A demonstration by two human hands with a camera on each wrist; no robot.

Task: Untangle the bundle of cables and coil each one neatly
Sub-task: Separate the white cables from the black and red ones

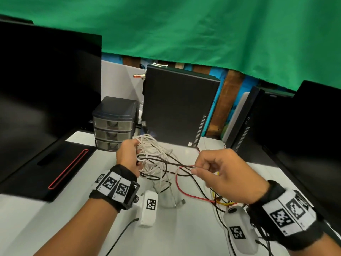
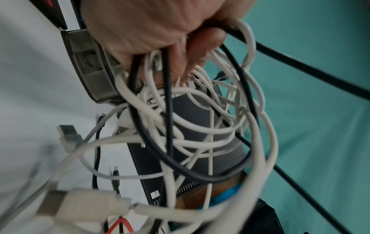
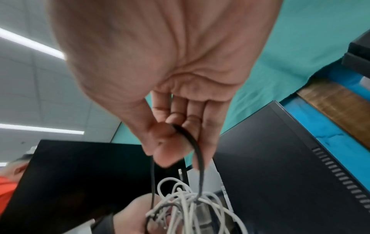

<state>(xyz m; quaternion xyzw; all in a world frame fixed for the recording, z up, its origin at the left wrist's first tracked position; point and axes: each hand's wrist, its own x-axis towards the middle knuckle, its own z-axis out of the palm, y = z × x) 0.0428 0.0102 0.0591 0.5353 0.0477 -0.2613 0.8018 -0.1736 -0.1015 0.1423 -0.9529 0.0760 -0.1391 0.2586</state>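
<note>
While the left hand (image 1: pixel 129 156) clutched the white cable tangle (image 1: pixel 155 156), the black cable (image 1: pixel 177 164) ran taut rightward into the right hand's (image 1: pixel 221 170) thumb-and-forefinger pinch.

A wrinkled green fabric backdrop (image 1: pixel 203 30) hangs across twelve o'clock above the white tabletop (image 1: pixel 46 224). A large black monitor (image 1: pixel 46 85) stands at ten o'clock, beside a small dark three-drawer plastic organiser (image 1: pixel 113 124). An upright black computer case (image 1: pixel 179 106) sits at twelve, with more black equipment (image 1: pixel 304 126) at two o'clock. White ceiling light strips (image 3: pixel 30 42) glow overhead.
</note>
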